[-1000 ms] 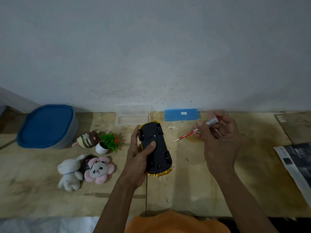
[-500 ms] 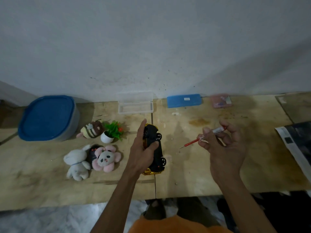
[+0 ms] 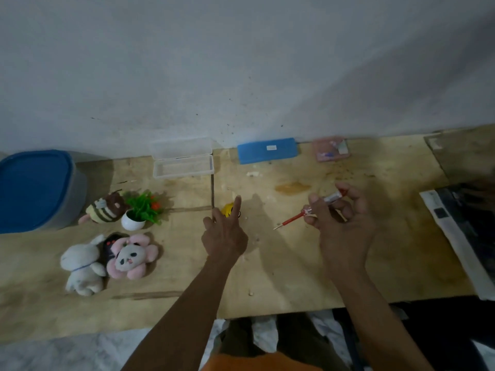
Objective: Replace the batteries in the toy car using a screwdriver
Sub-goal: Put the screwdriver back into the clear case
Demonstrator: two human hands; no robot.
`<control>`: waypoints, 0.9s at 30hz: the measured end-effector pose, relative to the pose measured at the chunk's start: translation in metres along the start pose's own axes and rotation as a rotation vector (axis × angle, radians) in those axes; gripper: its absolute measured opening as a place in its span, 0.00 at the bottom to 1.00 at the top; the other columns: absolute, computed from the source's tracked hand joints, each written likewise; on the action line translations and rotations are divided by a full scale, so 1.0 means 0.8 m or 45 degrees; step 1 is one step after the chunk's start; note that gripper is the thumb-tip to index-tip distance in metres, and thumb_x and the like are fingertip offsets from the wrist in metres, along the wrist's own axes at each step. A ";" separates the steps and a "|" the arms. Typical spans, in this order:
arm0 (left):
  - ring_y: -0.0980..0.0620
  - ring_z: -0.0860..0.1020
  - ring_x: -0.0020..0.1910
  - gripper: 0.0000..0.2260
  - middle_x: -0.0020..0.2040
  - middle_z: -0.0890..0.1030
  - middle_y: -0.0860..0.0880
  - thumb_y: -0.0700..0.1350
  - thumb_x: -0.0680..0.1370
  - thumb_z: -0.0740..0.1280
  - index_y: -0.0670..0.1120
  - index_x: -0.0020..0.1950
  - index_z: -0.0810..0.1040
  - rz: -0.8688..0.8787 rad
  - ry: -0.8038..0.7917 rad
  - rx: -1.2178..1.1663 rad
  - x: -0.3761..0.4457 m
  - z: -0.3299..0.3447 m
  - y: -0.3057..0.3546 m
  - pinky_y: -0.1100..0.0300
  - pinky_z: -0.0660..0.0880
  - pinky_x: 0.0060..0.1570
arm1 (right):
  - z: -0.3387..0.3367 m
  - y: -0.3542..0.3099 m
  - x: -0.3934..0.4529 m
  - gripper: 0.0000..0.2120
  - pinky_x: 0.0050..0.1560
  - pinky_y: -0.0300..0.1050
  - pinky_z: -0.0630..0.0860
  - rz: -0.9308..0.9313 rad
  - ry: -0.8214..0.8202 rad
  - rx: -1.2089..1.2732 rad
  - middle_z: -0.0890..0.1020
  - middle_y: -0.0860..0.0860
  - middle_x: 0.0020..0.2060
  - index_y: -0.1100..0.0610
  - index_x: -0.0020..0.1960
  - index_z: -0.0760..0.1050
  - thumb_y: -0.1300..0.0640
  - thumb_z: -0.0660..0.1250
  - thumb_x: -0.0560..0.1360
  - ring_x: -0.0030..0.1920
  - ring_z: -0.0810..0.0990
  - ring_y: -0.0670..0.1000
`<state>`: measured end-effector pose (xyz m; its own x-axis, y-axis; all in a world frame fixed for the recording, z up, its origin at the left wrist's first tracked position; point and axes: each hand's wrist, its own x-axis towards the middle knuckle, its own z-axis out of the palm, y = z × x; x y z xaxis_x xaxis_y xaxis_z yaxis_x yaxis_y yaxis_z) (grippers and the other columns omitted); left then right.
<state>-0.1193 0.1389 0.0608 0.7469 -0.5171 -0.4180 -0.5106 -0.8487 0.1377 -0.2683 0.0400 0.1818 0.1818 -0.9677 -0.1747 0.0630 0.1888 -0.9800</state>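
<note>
Mostly hidden, the toy car (image 3: 227,209) shows only a small bit of yellow past the left hand (image 3: 224,238). The left hand is above the middle of the wooden tabletop (image 3: 294,263), with its back to the camera. One finger points up and away. The hand covers the car, so I cannot tell if it holds the car or just rests on it.

The right hand (image 3: 341,231) is to the right, well apart from the car. Its grip pinches the screwdriver (image 3: 308,212) between the thumb and fingers. The screwdriver has a red shaft and a clear handle. Its tip points down and left, toward the car, and hangs above the tabletop.

At the back by the wall lie an open clear plastic box (image 3: 183,163), a blue flat case (image 3: 267,150) and a small pink packet (image 3: 332,148). On the left are a tub with a blue lid (image 3: 34,188), a striped bee plush (image 3: 105,208), a tiny green plant in a white pot (image 3: 138,214), a white bunny plush (image 3: 81,265) and a pink flower plush (image 3: 131,257). The bunny and the flower plush touch. A printed paper (image 3: 460,236) lies at the right edge.
</note>
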 end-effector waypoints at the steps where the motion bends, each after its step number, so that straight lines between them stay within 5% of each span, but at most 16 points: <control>1: 0.40 0.68 0.62 0.38 0.66 0.65 0.44 0.46 0.78 0.63 0.68 0.78 0.42 -0.012 -0.007 0.028 0.000 0.006 0.007 0.49 0.73 0.43 | -0.003 0.000 0.010 0.21 0.38 0.46 0.84 -0.003 -0.017 -0.005 0.82 0.57 0.44 0.59 0.63 0.75 0.65 0.75 0.72 0.39 0.86 0.50; 7: 0.40 0.69 0.58 0.44 0.63 0.66 0.42 0.51 0.76 0.66 0.59 0.79 0.35 -0.058 0.045 0.199 -0.011 0.031 0.041 0.48 0.79 0.43 | -0.020 0.006 0.063 0.20 0.36 0.44 0.83 0.034 -0.098 -0.012 0.83 0.57 0.42 0.59 0.62 0.75 0.65 0.75 0.73 0.36 0.86 0.51; 13: 0.39 0.67 0.63 0.40 0.72 0.58 0.43 0.54 0.76 0.68 0.55 0.79 0.45 -0.089 0.046 0.327 -0.001 0.051 0.066 0.53 0.76 0.38 | -0.025 0.028 0.106 0.18 0.37 0.45 0.83 0.084 -0.170 -0.076 0.84 0.58 0.43 0.54 0.60 0.76 0.63 0.76 0.73 0.40 0.86 0.58; 17: 0.37 0.65 0.64 0.47 0.72 0.55 0.44 0.53 0.70 0.76 0.57 0.78 0.47 -0.197 -0.027 0.227 0.006 0.057 0.077 0.52 0.78 0.39 | -0.031 0.054 0.128 0.18 0.36 0.47 0.83 0.096 -0.211 -0.145 0.83 0.59 0.42 0.52 0.59 0.76 0.62 0.76 0.73 0.41 0.85 0.63; 22: 0.35 0.63 0.71 0.30 0.76 0.55 0.43 0.57 0.82 0.60 0.59 0.80 0.48 -0.226 0.006 0.087 0.014 0.051 0.069 0.47 0.78 0.48 | -0.036 0.095 0.145 0.21 0.40 0.54 0.85 0.117 -0.302 -0.357 0.85 0.55 0.41 0.50 0.61 0.74 0.60 0.77 0.72 0.39 0.86 0.56; 27: 0.39 0.68 0.66 0.32 0.73 0.60 0.44 0.64 0.79 0.60 0.58 0.79 0.51 -0.114 0.057 0.059 0.000 0.039 0.056 0.45 0.77 0.47 | -0.022 0.132 0.151 0.20 0.45 0.58 0.83 0.167 -0.490 -0.637 0.84 0.48 0.39 0.46 0.55 0.70 0.55 0.78 0.71 0.38 0.84 0.51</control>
<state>-0.1553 0.1046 0.0393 0.8080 -0.4449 -0.3863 -0.4595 -0.8862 0.0594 -0.2569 -0.0600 0.0558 0.5020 -0.7949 -0.3408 -0.4323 0.1107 -0.8949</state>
